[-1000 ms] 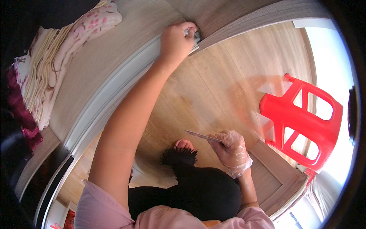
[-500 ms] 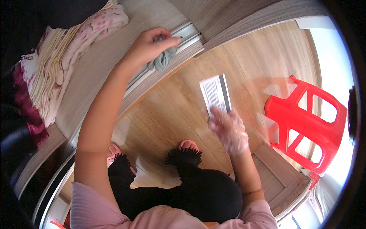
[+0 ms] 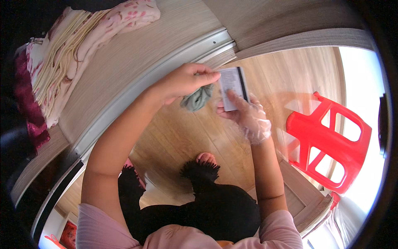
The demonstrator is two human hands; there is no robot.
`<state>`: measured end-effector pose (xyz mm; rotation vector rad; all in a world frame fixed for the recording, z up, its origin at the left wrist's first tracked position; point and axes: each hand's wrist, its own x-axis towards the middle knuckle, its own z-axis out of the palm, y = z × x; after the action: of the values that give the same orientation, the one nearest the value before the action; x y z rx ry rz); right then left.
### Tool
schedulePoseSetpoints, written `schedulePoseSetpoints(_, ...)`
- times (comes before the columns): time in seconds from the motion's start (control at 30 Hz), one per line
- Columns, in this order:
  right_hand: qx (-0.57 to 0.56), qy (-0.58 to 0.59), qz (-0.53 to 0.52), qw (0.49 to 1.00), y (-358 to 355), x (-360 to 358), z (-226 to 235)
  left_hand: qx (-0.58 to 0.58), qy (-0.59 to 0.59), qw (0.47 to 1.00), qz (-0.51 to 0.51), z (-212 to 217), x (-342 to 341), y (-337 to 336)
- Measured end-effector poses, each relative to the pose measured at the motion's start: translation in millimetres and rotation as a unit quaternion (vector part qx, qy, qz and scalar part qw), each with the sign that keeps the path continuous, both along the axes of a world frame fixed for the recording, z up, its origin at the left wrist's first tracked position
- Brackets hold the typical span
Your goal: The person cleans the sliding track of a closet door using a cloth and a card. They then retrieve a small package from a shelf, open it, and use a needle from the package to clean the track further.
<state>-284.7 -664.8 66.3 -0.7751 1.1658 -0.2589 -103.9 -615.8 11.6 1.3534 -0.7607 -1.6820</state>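
Observation:
A white card [image 3: 233, 85] with a dark stripe along one edge and small print is held up in front of me. My right hand [image 3: 244, 114], in a clear plastic glove, grips its lower part with the thumb across the front. My left hand [image 3: 188, 83] is bare and closed around a crumpled grey-green cloth [image 3: 197, 98], which hangs below the fingers. The left fingertips meet the upper left edge of the card; whether they pinch it I cannot tell.
To the right, a red plastic stool [image 3: 331, 143] lies tipped on the wooden floor [image 3: 178, 135]. A metal sliding track [image 3: 190, 52] edges the wooden shelf at the left, where folded patterned fabric [image 3: 99, 37] lies. A wooden panel piece [image 3: 300, 189] stands near my right elbow.
My left hand with the cloth has moved right and nearer, away from the track. My right hand has lifted the card slightly, and the two hands now meet at the card.

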Motion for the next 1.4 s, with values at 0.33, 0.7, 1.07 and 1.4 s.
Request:
schedulePoseSetpoints(0.33, -0.033, -0.203, -0.101, 0.973, 18, -36, -14, -0.078, 0.104, 0.991, -0.011, 9, 8, 7)
schedulePoseSetpoints(0.7, -0.646, -0.103, 0.298, 0.695, 17, -34, -9, -0.243, 0.104, 0.963, 0.055, 12, -18, 8)
schedulePoseSetpoints(1.07, -0.317, -0.052, 0.030, 0.947, 33, -44, -8, -0.072, 0.091, 0.982, 0.148, 9, -12, 7)
schedulePoseSetpoints(1.4, -0.227, -0.057, -0.107, 0.966, 20, -23, -31, 0.012, -0.091, 0.994, 0.057, 4, 2, -1)
